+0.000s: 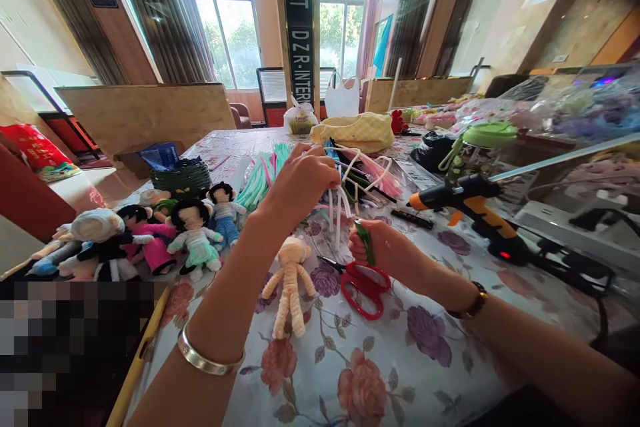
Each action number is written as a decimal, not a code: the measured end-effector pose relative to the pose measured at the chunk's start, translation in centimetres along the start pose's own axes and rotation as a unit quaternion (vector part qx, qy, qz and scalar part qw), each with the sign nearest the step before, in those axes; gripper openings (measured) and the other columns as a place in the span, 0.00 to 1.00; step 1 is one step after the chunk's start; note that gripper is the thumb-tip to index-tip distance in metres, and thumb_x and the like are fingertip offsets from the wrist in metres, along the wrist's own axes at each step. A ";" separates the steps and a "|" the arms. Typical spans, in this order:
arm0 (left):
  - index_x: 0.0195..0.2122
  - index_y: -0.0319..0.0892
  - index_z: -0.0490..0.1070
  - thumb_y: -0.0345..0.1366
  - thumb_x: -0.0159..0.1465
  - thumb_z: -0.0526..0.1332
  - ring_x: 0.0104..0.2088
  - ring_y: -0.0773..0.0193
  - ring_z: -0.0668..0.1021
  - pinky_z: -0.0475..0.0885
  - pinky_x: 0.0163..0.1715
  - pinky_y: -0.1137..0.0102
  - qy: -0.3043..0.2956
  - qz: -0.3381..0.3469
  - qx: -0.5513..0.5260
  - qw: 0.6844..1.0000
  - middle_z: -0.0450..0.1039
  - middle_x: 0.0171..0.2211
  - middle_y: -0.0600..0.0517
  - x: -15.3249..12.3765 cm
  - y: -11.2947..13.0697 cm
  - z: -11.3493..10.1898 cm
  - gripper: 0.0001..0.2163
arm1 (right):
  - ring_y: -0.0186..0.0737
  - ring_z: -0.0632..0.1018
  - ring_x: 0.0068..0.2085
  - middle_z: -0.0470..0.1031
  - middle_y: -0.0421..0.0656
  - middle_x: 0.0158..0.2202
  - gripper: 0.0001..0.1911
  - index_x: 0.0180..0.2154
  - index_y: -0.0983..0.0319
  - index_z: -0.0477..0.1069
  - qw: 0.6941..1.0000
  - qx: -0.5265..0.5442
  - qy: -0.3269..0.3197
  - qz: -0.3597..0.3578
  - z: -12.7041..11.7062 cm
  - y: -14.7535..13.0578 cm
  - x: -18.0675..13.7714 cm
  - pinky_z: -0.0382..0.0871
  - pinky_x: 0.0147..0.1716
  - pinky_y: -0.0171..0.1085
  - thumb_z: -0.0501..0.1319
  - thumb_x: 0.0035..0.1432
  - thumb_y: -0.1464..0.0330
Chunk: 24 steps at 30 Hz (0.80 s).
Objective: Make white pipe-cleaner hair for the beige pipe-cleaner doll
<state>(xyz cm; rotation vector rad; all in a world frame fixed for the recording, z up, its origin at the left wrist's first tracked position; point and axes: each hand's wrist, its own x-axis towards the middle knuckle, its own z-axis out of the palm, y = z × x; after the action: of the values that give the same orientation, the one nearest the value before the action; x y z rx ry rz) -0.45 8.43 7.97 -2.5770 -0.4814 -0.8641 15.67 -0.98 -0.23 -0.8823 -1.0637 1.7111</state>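
My left hand point(311, 177) reaches over a heap of coloured pipe cleaners point(262, 181), fingers bent down and closed. White pipe cleaners point(346, 203) hang just below its fingertips, which are partly hidden. My right hand point(387, 245) is a fist around a small green tool point(365, 242) whose kind I cannot make out. Right under that fist lie scissors with red handles point(380, 301), blades pointing left. Between my arms a bare cream fuzzy doll point(289, 280) lies face-up, without hair or clothes.
Finished dolls point(194, 233) cluster at the left, before a dark green basket point(181, 178). A black-and-orange glue gun point(470, 203) with a red light stands at the right, near a white power strip point(555, 223). Behind are a yellow checked pouch point(355, 131) and a green-lidded bottle point(483, 147).
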 end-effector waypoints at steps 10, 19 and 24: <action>0.25 0.46 0.74 0.31 0.64 0.53 0.34 0.63 0.72 0.64 0.44 0.61 0.035 0.019 0.026 0.999 0.70 0.23 0.55 0.1 0.6 -0.1 0.13 | 0.31 0.50 0.23 0.50 0.35 0.22 0.12 0.22 0.60 0.55 0.999 -0.028 0.009 0.018 -0.3 -0.4 -0.7 0.42 0.21 0.34 0.52 0.50 0.61; 0.28 0.44 0.75 0.30 0.66 0.51 0.35 0.64 0.71 0.64 0.44 0.62 0.017 0.025 0.048 0.998 0.70 0.24 0.54 0.3 1.4 -0.4 0.15 | 0.30 0.49 0.22 0.48 0.35 0.20 0.11 0.20 0.61 0.54 0.999 -0.031 0.037 0.021 -0.3 -0.4 -0.9 0.44 0.20 0.32 0.50 0.48 0.63; 0.29 0.44 0.76 0.29 0.66 0.50 0.35 0.64 0.70 0.63 0.45 0.62 0.011 0.030 0.050 0.998 0.69 0.24 0.54 0.3 1.4 -0.4 0.15 | 0.30 0.49 0.22 0.47 0.35 0.21 0.11 0.20 0.61 0.54 0.998 -0.030 0.047 0.024 -0.5 -0.4 -0.8 0.44 0.19 0.32 0.51 0.48 0.63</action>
<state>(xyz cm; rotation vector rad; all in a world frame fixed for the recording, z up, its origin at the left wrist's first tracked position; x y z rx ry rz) 0.20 7.03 8.16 -2.4741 -0.4287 -0.8267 16.49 -1.53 0.10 -1.0240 -1.0428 1.6667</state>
